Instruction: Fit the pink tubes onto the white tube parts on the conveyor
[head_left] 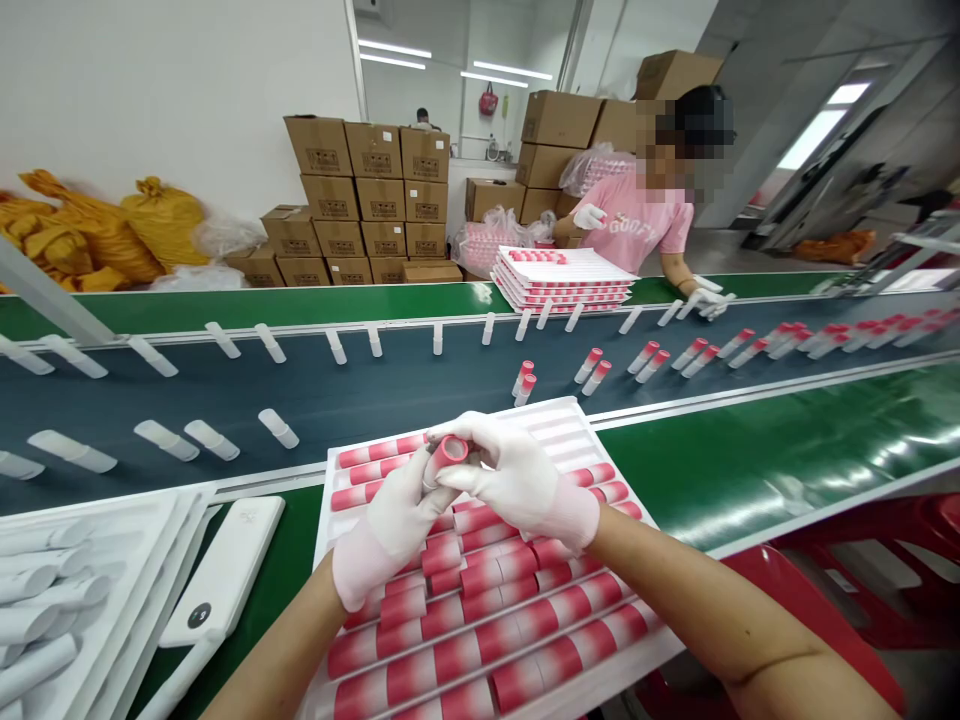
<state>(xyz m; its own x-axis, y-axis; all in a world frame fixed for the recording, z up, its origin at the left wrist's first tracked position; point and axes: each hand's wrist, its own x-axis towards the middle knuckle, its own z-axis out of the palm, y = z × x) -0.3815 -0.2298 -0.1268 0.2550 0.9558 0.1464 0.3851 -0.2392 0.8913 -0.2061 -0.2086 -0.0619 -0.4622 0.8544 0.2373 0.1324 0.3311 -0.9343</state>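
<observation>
In front of me, both hands meet over a white ridged tray [559, 428]. My left hand [394, 520], in a white glove, has its fingers wrapped round a short pink cap [452, 449] with its round open end facing me. My right hand [517, 475], also gloved, pinches the same cap from the other side. Whether a tube sits inside it is hidden by the fingers. Below my hands, rows of pink-to-white caps [457, 655] lie in the tray, some stacked loosely on top of others.
Upright white tubes [277, 428] and pink-capped tubes [596, 378] stand on the dark conveyor belt [360, 390]. At left are stacked trays with white tubes [37, 625] and a white phone-like device [225, 570]. Opposite, a gloved co-worker [637, 220] stands by stacked trays [562, 285]. Red stools [885, 570] stand right.
</observation>
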